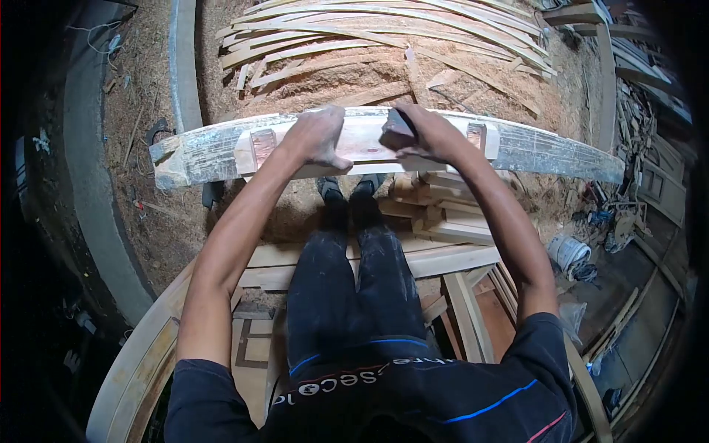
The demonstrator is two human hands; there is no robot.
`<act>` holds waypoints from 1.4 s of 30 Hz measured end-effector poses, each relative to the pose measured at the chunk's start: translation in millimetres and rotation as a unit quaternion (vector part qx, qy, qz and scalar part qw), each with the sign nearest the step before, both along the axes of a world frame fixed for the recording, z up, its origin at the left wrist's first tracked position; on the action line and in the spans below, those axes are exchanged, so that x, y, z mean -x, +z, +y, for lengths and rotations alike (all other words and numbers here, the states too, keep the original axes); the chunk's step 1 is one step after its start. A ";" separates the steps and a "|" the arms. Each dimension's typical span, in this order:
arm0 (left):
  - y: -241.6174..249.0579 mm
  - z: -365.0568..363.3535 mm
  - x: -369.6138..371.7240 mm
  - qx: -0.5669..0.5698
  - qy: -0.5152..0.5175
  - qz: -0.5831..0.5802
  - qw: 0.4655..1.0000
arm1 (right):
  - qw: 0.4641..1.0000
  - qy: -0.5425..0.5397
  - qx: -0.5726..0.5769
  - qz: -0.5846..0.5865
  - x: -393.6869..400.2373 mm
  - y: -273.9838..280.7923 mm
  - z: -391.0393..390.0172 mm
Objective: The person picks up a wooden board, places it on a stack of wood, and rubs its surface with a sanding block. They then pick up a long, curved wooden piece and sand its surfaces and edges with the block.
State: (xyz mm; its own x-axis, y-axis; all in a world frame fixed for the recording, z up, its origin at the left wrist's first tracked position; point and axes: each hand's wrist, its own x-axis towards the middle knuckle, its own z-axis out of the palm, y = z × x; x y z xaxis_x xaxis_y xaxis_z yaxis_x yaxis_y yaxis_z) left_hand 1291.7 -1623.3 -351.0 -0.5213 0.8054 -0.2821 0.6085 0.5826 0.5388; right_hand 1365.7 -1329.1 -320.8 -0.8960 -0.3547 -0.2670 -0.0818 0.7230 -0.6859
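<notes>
Straight ahead at twelve o'clock, a pale wooden piece [363, 145] lies lengthwise along a long, curved, weathered plank [210, 153]. Your left hand [319, 136], near eleven o'clock, grasps the pale wooden piece, fingers over its far side and thumb toward you. Your right hand [427, 133], at one o'clock, is curled around a dark block [397, 133] held against the same piece. Down at six o'clock, your dark shirt [458, 395] carries white lettering: "seco" can be read, and "hre" farther right, the rest lost in folds. Around three o'clock stands a white bucket [569, 251], its markings too small to read. Wooden strips [391, 37] lie beyond the plank at twelve.
</notes>
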 end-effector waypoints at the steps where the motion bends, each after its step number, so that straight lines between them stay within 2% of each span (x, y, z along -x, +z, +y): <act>1: -1.2 -1.9 -1.6 -0.005 0.004 -0.002 1.000 | 0.999 0.022 0.012 -0.035 7.9 -3.0 8.2; 4: -8.6 -4.7 -5.3 -0.027 0.026 -0.009 0.999 | 0.989 0.053 0.051 -0.126 19.6 -12.7 24.8; 6: -9.1 -4.2 -6.5 -0.036 0.022 0.002 0.999 | 0.986 0.081 0.005 -0.147 23.0 -17.3 29.8; 9: -4.5 -5.5 -7.1 -0.021 0.022 0.010 0.999 | 0.993 0.094 0.000 -0.078 16.2 -17.6 24.9; 14: 0.8 -9.9 -18.0 -0.028 0.027 0.019 0.999 | 0.990 0.047 -0.037 -0.132 1.1 4.7 20.6; 16: -2.9 -11.0 -15.6 -0.072 0.002 0.095 0.993 | 0.991 0.052 0.038 -0.118 9.2 5.8 32.0; 17: -4.5 -12.3 -14.9 -0.070 0.004 0.096 0.993 | 0.988 0.044 0.063 -0.133 11.4 4.3 34.7; 19: -3.2 -12.4 -15.2 -0.099 0.001 0.130 0.987 | 0.984 0.064 0.055 -0.155 18.9 4.6 33.1; 24: -2.6 -14.8 -15.6 -0.094 0.017 0.106 0.990 | 0.976 0.090 0.065 -0.187 24.8 -12.1 33.1; 25: 3.8 -16.7 -20.0 -0.085 0.018 0.093 0.992 | 0.985 0.116 0.090 -0.092 20.5 -12.3 34.9; 28: 22.4 -12.2 -25.4 -0.020 0.040 0.093 0.995 | 0.991 0.113 0.054 -0.041 14.4 -0.5 28.5; 29: 26.9 -8.2 -24.9 -0.019 0.041 0.092 0.995 | 0.990 0.112 0.032 -0.080 14.5 11.5 26.3; 31: 32.3 -4.5 -23.6 0.077 0.073 0.010 0.994 | 0.992 0.117 -0.002 -0.055 8.1 18.4 20.5; 34: 37.2 -1.9 -21.4 0.082 0.052 -0.013 0.995 | 0.992 0.111 -0.051 -0.041 -0.2 33.6 11.3; 36: 39.8 -3.6 -30.1 0.074 0.045 0.012 0.996 | 0.992 0.088 -0.072 0.057 -17.9 31.0 9.9; 38: 44.6 -3.5 -36.5 0.055 0.051 0.070 0.995 | 0.991 0.079 -0.101 0.048 -36.5 31.5 5.9; 42: 41.0 -3.7 -45.4 0.044 0.035 0.135 0.989 | 0.983 0.026 -0.124 0.136 -70.6 20.8 -0.3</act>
